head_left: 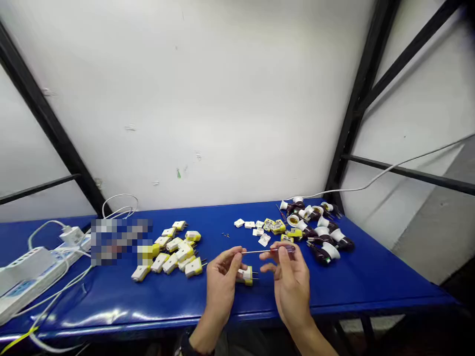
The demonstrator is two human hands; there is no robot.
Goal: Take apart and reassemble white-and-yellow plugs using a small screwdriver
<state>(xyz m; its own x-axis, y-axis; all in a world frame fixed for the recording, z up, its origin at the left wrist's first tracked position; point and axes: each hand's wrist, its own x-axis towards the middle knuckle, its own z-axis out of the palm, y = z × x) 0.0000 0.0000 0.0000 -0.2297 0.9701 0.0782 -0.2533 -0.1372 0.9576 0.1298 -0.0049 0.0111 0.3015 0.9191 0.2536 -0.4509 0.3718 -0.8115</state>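
Pinching a slim screwdriver (pixel 285 250) by its dark handle, the right hand (pixel 291 289) hovered beside a light, stiff plastic plug (pixel 245 275), gripped narrowly by the left hand (pixel 221 291) above the blue table (pixel 356 289).

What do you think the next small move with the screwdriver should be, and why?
Probably lower the tip of the screwdriver to the yellow-and-white plug just below it: the right hand already holds the tool, and the left hand is right beside the plug.
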